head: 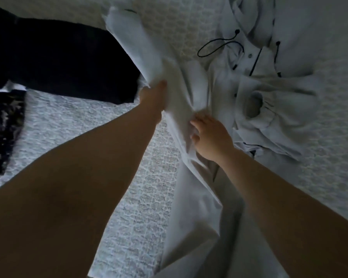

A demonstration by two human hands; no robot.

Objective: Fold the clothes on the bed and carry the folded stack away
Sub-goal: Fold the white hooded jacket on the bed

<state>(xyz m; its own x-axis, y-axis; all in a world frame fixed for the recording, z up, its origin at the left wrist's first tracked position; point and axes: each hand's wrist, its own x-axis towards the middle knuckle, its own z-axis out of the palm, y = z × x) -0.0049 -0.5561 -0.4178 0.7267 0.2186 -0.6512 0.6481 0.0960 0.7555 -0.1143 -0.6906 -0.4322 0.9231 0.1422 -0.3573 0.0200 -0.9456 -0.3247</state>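
Head view looked down on a bed (pixel 54 121) with a pale textured quilt. A long white garment (pixel 189 177) ran from upper centre of the frame down to the bottom centre, draped and creased, its exact type unclear. The left hand (pixel 152 97) sat at centre frame, gripping a bunched fold of the white garment and lifting it off the quilt; fingers were mostly buried in cloth, thumb side showing. The right hand (pixel 210 137) was just right of and below it, fingers curled into the same garment, pinching a crease; fingertips partly hidden by fabric. Both forearms were bare and entered from the bottom edge, the left one filling the lower left.

At upper right lay a white hooded jacket (pixel 269 93), crumpled, with a dark drawstring (pixel 215 47) looped out onto the quilt, dark toggles and a dark zip line. The jacket touched the white garment's right side near the right hand. At upper left lay a black garment (pixel 68 63), spread flat, its right edge partly under the lifted white cloth. At the left edge, below it, was a dark patterned cloth (pixel 4 127), only partly in frame. Lighting was dim, fine detail soft.
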